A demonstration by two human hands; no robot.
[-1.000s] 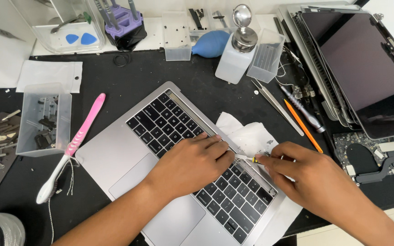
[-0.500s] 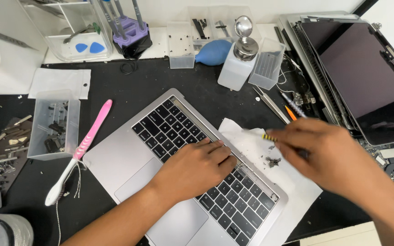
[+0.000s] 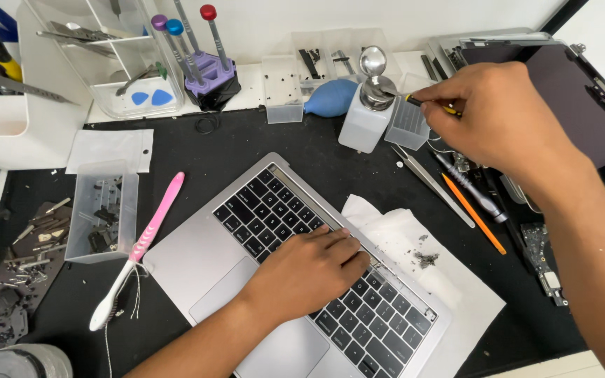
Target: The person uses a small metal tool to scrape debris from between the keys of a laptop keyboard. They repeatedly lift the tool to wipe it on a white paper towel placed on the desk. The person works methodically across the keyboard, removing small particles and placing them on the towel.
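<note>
A silver laptop base (image 3: 197,262) with a black keyboard lies at an angle on the black mat. My left hand (image 3: 306,269) rests flat on its keys, fingers curled near the top edge. My right hand (image 3: 495,115) is raised at the back right, pinching a small yellow-and-black tool (image 3: 428,103) over a small clear plastic box (image 3: 406,124). A white tissue (image 3: 421,255) with dark debris on it lies under the laptop's far corner.
A pump bottle (image 3: 365,112), blue air blower (image 3: 330,98), screwdriver stand (image 3: 208,66) and parts boxes line the back. Tweezers (image 3: 432,185), an orange stick (image 3: 474,213) and a detached screen (image 3: 561,98) sit right. A pink toothbrush (image 3: 141,245) and screw tray (image 3: 99,210) lie left.
My right hand lifted from the tissue beside the laptop and travelled back and right with the small tool, reaching the clear box. My left hand stayed on the keyboard.
</note>
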